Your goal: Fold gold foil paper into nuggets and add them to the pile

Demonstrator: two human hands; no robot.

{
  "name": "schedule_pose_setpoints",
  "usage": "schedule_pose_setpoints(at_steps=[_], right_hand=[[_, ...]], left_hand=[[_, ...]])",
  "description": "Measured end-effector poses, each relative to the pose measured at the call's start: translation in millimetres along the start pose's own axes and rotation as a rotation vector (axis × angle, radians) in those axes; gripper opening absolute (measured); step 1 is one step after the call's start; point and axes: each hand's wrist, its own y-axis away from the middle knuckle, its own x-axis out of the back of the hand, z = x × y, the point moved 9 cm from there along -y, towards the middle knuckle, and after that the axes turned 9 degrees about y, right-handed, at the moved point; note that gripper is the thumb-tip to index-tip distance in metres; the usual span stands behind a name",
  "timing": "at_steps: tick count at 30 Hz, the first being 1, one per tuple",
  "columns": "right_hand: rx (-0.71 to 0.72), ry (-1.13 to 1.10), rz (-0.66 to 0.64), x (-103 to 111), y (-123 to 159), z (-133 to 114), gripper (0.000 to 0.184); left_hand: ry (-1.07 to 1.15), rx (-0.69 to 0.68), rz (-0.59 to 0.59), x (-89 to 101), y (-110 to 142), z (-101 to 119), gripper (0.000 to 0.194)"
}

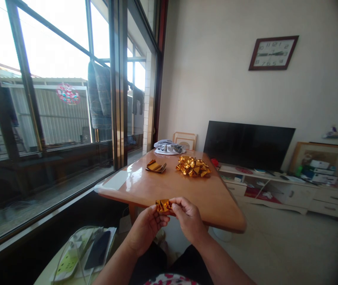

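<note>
1. Along the near edge of the wooden table [169, 194], the view opens on a room corner. The tabletop lies ahead of the hands, and its near corner shows just beyond them.
2. On the tabletop, a folded stack of gold foil [155, 166] lies left of a crumpled heap of gold foil ribbon [193, 166]. Behind them sits a bundle of grey cloth [169, 147].
3. Farther off stand a flat black television [248, 144] and a low white cabinet [287, 196]. A wall clock [273, 53] hangs above them.
4. To the left, a sliding window [53, 79] runs along the room, with hanging clothes [99, 91] beyond the glass.
5. Low at lower left, a dark smartphone [97, 250] lies on a pale side surface [46, 275], below the hands and apart from them.
6. Held in the air above the lap, a small gold foil piece [163, 206] sits between the hands, in front of the table's near edge. Nothing stands between it and the camera.
7. Its long axis runs roughly side to side, from one hand toward the other, and its folds are crimped and uneven.
8. Fingers of the left hand [146, 229] pinch its left end. Fingers of the right hand [189, 219] close on its right end, so the hands are close together and clamped on the foil.
</note>
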Motion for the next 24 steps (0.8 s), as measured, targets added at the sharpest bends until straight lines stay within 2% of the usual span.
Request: schedule_pose_setpoints(at_steps=[5, 17, 24], right_hand=[[-0.067, -0.065, -0.018, -1.3, -0.9, 1.6, 0.025], [-0.058, -0.109, -0.074, -8.8, 2.9, -0.5, 0.029], [-0.113, -0.14, -0.068, -7.2, -9.4, 11.0, 0.032]], left_hand=[[0.031, 0.046, -0.016, -6.1, 0.6, -0.7, 0.041], [0.131, 0.102, 0.038, -1.4, 1.0, -3.2, 0.032], [0.082, 0.14, 0.068, 2.7, -15.0, -4.2, 0.036]])
